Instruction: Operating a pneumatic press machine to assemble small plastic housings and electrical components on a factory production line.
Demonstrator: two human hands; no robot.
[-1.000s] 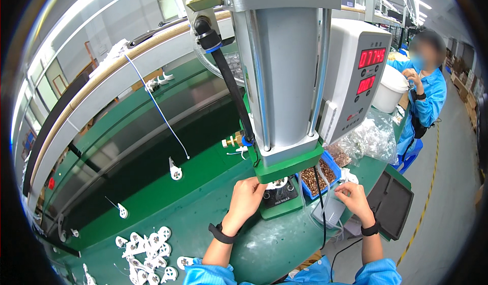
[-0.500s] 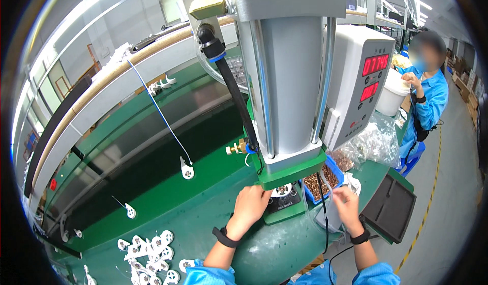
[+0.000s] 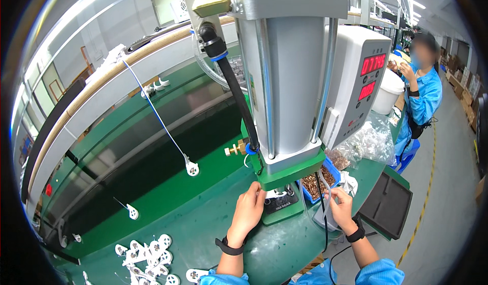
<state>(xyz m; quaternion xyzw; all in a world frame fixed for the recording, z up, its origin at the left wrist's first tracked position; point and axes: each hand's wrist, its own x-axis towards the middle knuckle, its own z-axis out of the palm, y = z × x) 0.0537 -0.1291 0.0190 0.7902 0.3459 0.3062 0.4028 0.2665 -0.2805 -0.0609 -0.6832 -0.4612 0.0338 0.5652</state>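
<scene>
A grey press cylinder (image 3: pixel 292 87) with a green lower plate stands in front of me. Beneath it, a small white plastic part (image 3: pixel 277 192) sits over the black fixture block (image 3: pixel 281 202). My left hand (image 3: pixel 248 209) is at the left of the fixture, fingers closed at the white part's edge, their tips partly hidden. My right hand (image 3: pixel 341 210) is right of the press, thumb and fingers pinched together beside the clear tube; what they hold, if anything, is too small to make out. A blue bin (image 3: pixel 333 176) of small copper-coloured pieces lies just beyond it.
White parts (image 3: pixel 147 257) are heaped on the green table at lower left. A white counter box (image 3: pixel 356 87) with red digits is beside the press. Clear plastic bags (image 3: pixel 368 143), a black tray (image 3: pixel 389 203) and a white bucket (image 3: pixel 389 92) are at right, near a co-worker (image 3: pixel 424 89).
My left hand has turned more upright against the fixture, and the white part there has shifted. The fingers of my right hand have drawn together. The whole view has moved slightly.
</scene>
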